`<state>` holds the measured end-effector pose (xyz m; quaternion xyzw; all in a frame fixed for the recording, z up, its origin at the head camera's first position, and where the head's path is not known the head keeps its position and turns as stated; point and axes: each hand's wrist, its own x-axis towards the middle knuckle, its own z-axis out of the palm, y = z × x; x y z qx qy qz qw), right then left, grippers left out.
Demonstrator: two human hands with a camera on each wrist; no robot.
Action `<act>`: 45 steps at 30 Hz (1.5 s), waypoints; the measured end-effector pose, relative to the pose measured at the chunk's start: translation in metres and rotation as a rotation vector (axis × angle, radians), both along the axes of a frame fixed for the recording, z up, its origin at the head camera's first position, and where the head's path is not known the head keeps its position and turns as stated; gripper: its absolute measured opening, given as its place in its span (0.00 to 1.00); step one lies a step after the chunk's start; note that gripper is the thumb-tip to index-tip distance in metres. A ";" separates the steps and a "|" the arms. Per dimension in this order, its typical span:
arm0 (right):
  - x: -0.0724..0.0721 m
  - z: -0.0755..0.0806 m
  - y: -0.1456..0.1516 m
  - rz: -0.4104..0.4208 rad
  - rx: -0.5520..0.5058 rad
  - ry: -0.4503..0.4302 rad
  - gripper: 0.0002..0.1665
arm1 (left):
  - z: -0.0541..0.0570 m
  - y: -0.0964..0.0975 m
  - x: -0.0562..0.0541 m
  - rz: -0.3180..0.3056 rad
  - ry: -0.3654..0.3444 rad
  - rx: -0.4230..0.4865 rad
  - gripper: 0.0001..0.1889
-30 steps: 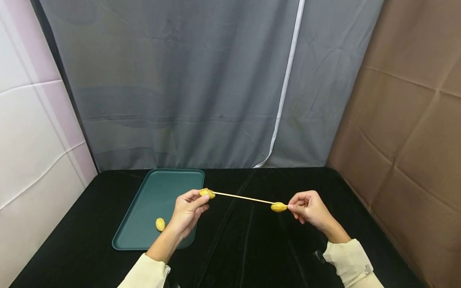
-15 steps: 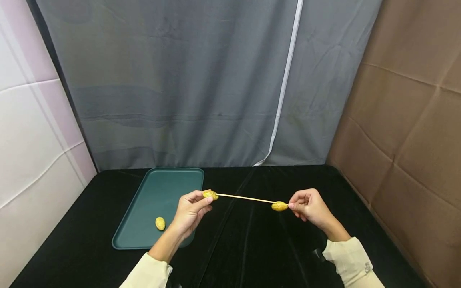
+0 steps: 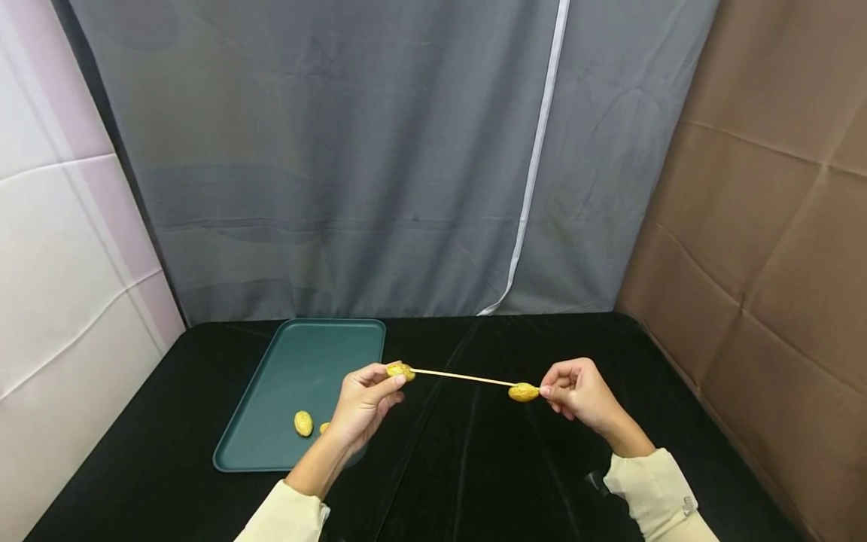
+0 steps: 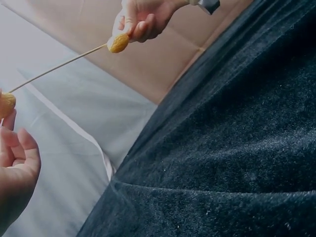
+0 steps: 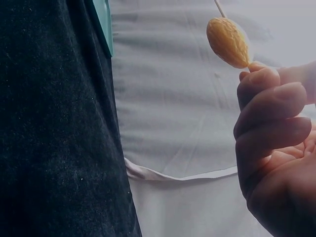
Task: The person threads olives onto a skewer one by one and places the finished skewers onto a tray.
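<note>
A thin pale wooden skewer (image 3: 463,376) is held level above the table between both hands. Near its right end sits a yellow oval piece with a wrinkled skin (image 3: 524,392), clear against the grey cloth in the right wrist view. My right hand (image 3: 579,395) pinches the skewer's tip just beyond that piece. At the other end my left hand (image 3: 366,403) pinches a second yellow oval piece (image 3: 401,372) between thumb and fingers, with the skewer coming out of its right side. Whether the skewer passes fully through this piece is hidden.
Behind the left hand a dark green tray (image 3: 271,391) lies on the black cloth (image 3: 515,482). On the tray rests a loose yellow oval piece (image 3: 303,423), and another (image 3: 324,428) is partly covered by the left wrist. A grey curtain (image 3: 339,188) hangs behind the table.
My left hand and its yellow piece have shifted right, shortening the bare skewer between the two pieces. A second loose piece on the tray now shows beside the wrist. The right hand stays almost still.
</note>
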<state>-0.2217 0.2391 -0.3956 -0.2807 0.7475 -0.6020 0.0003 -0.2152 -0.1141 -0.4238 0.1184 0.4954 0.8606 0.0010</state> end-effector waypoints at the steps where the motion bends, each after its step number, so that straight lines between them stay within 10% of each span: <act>1: 0.000 0.000 0.000 -0.005 0.002 -0.001 0.05 | 0.000 0.001 0.000 -0.001 0.004 0.001 0.21; 45: 0.003 0.007 -0.018 -0.045 -0.004 -0.053 0.06 | 0.002 0.012 0.000 0.002 0.024 -0.043 0.19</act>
